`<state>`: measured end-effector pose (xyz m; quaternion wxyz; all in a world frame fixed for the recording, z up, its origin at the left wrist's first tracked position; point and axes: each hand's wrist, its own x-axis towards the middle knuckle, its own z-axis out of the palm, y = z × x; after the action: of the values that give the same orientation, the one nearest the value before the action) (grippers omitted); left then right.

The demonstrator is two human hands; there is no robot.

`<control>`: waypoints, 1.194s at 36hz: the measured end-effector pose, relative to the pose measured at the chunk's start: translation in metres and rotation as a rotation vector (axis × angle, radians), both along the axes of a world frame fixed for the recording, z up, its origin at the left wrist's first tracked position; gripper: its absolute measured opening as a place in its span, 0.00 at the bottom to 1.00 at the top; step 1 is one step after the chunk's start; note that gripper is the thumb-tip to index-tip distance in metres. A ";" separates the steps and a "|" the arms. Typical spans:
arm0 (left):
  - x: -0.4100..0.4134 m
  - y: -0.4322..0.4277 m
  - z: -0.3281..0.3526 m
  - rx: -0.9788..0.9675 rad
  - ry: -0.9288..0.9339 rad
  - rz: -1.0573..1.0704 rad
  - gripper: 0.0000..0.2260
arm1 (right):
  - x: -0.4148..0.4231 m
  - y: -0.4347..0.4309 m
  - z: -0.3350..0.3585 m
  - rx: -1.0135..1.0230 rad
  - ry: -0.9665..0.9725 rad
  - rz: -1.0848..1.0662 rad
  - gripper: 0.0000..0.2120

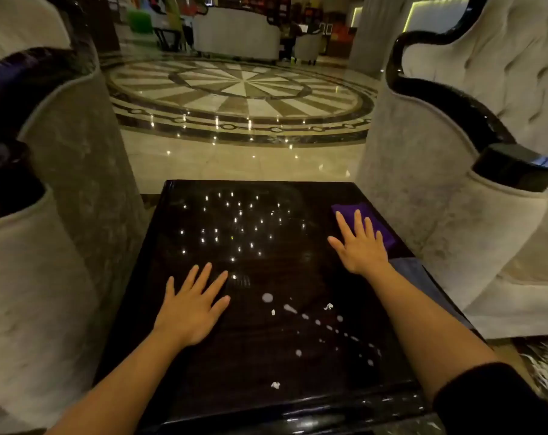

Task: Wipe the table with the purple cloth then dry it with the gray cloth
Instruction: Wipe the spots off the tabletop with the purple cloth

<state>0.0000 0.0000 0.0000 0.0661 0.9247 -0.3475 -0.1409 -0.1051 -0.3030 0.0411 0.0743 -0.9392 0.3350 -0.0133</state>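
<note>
A dark glossy square table (266, 356) fills the lower middle of the view. White spots and smears (268, 297) dot its near half. The purple cloth (349, 210) lies flat near the table's far right edge. My right hand (359, 246) rests flat on it with fingers spread, covering its near part. A gray cloth (410, 271) lies along the right edge, just behind my right wrist. My left hand (192, 304) lies flat on the bare table at centre left, fingers apart, holding nothing.
Pale upholstered armchairs with black trim stand close on both sides, the left chair (62, 215) and the right chair (454, 199). Beyond the table lies a shiny marble floor (241, 89) with a round pattern. More seating stands far back.
</note>
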 end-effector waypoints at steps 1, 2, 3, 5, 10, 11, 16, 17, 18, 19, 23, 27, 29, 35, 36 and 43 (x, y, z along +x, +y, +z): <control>0.000 0.000 0.000 0.006 -0.014 -0.005 0.25 | 0.003 -0.005 0.000 -0.003 0.006 -0.005 0.28; 0.001 -0.001 0.000 0.013 -0.020 -0.005 0.25 | 0.007 -0.009 0.002 0.008 0.010 -0.013 0.28; 0.001 -0.001 0.000 0.020 -0.028 -0.007 0.25 | 0.010 -0.015 0.002 0.012 0.022 -0.019 0.27; 0.002 0.000 -0.001 0.019 -0.033 -0.005 0.25 | 0.016 -0.027 0.002 0.029 0.036 -0.015 0.27; 0.004 0.000 -0.004 0.036 -0.043 -0.007 0.25 | 0.023 -0.048 -0.003 0.062 0.066 -0.021 0.27; 0.004 0.000 -0.005 0.037 -0.045 -0.005 0.25 | 0.023 -0.052 -0.005 0.073 0.071 -0.028 0.27; 0.004 0.001 -0.005 0.025 -0.060 0.005 0.25 | 0.023 -0.070 -0.017 0.114 0.071 -0.083 0.27; 0.004 0.001 -0.006 0.027 -0.062 0.006 0.25 | 0.022 -0.072 -0.019 0.118 0.070 -0.091 0.28; 0.004 0.001 -0.006 0.029 -0.062 0.006 0.25 | 0.022 -0.074 -0.020 0.124 0.071 -0.096 0.28; 0.004 0.001 -0.006 0.031 -0.064 0.006 0.24 | 0.023 -0.075 -0.020 0.133 0.074 -0.099 0.29; 0.004 0.002 -0.006 0.023 -0.061 0.004 0.23 | 0.025 -0.077 -0.020 0.169 0.071 -0.120 0.28; 0.003 0.002 -0.005 0.015 -0.063 0.005 0.23 | 0.027 -0.074 -0.020 0.169 0.056 -0.122 0.25; 0.003 0.002 -0.004 0.016 -0.065 0.006 0.23 | 0.027 -0.071 -0.020 0.166 0.058 -0.109 0.24; 0.003 0.001 -0.003 0.023 -0.063 0.001 0.23 | 0.024 -0.052 -0.023 0.158 0.044 -0.010 0.23; 0.002 0.001 -0.003 0.024 -0.064 0.001 0.24 | 0.024 -0.047 -0.023 0.166 0.042 0.008 0.23; 0.001 0.001 -0.004 0.034 -0.066 0.005 0.24 | 0.022 -0.004 -0.025 0.196 0.018 0.159 0.22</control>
<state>0.0015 0.0012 -0.0042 0.0392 0.9307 -0.3446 -0.1163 -0.0832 -0.3066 0.0157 0.1637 -0.9511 0.2596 0.0342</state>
